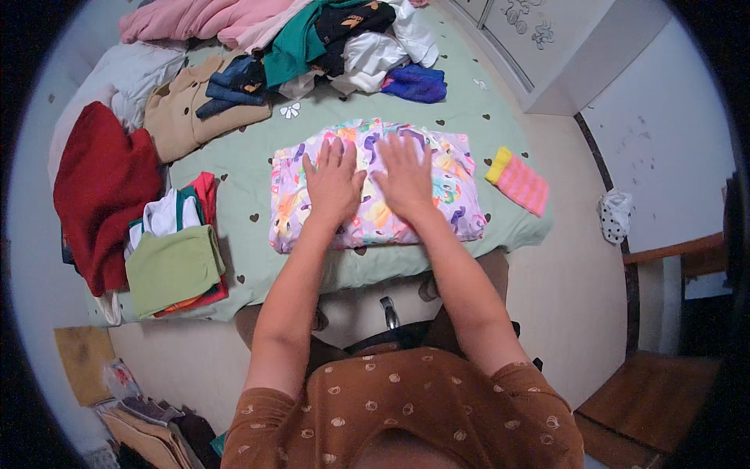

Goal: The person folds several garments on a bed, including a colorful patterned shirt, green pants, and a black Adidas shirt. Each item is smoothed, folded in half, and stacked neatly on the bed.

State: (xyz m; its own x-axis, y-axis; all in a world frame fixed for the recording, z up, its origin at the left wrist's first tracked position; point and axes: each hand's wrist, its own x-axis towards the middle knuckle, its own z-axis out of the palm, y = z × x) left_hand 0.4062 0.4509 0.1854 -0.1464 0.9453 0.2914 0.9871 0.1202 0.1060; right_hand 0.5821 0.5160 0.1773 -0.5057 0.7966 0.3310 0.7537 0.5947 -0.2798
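Note:
A lilac garment with a colourful cartoon print point(375, 228) lies folded into a wide bundle on the bed, just in front of me. Both palms rest face down on it, side by side. My left hand point(334, 184) presses on the left of its middle, fingers spread and pointing away from me. My right hand point(404, 176) lies flat to the right of it, fingers also apart. Neither hand grips the cloth. Under the garment is a pale green bed sheet point(234, 193) with dark hearts.
A pink striped sock-like piece with a yellow cuff point(518, 182) lies to the right. At left are folded clothes, a green one on top point(173, 269), and a dark red garment point(108, 199). Behind are a tan garment point(205, 111), a blue-purple cloth point(415, 83) and heaped clothes point(293, 55).

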